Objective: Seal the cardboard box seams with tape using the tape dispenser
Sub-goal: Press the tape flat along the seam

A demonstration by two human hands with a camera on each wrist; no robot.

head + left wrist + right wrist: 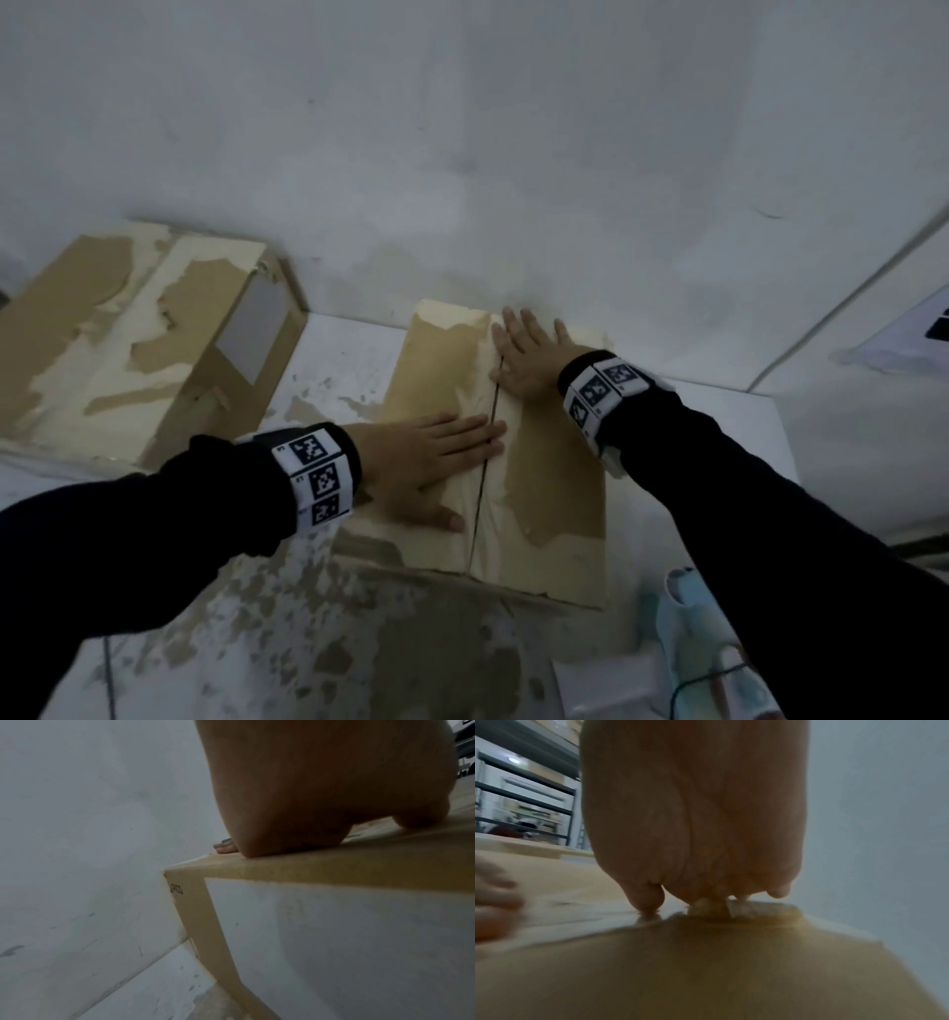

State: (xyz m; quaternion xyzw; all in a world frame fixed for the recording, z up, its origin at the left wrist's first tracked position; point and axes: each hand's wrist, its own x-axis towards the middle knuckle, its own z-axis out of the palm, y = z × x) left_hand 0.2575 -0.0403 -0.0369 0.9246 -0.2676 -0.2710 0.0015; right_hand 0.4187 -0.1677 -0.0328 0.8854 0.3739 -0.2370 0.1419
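Observation:
A brown cardboard box (554, 493) with pale torn patches stands on the white table against the wall. Its dark centre seam (485, 462) runs from the front edge toward the wall. My left hand (436, 452) lies flat on the left flap, fingertips reaching the seam. My right hand (529, 354) presses flat on the far end of the top, fingers spread toward the wall. In the left wrist view the left hand (295, 801) rests on the box's top edge (334, 866). The right wrist view shows the right hand (695, 821) pressed flat on the box top (680, 963). No tape dispenser can be made out.
A second, larger cardboard box (138, 334) with peeled patches lies at the left rear. Pale blue and white items (683, 632) sit at the table's front right corner. The table surface (334, 658) is stained brown in front. The wall (462, 154) is close behind the box.

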